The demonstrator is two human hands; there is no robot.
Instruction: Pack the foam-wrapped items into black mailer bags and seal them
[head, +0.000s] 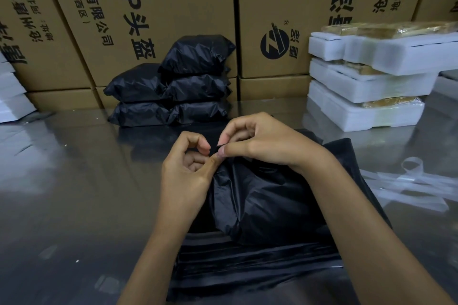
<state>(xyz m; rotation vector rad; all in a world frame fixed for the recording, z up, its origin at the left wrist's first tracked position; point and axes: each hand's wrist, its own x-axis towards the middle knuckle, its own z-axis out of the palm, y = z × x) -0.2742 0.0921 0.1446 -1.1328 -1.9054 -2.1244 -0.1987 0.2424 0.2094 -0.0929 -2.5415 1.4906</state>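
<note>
On table, five sealed bags (173,86), three foam packs (366,86)

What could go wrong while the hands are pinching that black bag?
1. Both hands, left hand and right hand, pinch one small edge of the black mailer bag; the thin plastic might tear or slip free.
2. The loose clear strips lie right beside the bag and could stick to it.
3. The foam-wrapped stack sits unevenly, its top piece overhanging; a bump might topple it.
</note>
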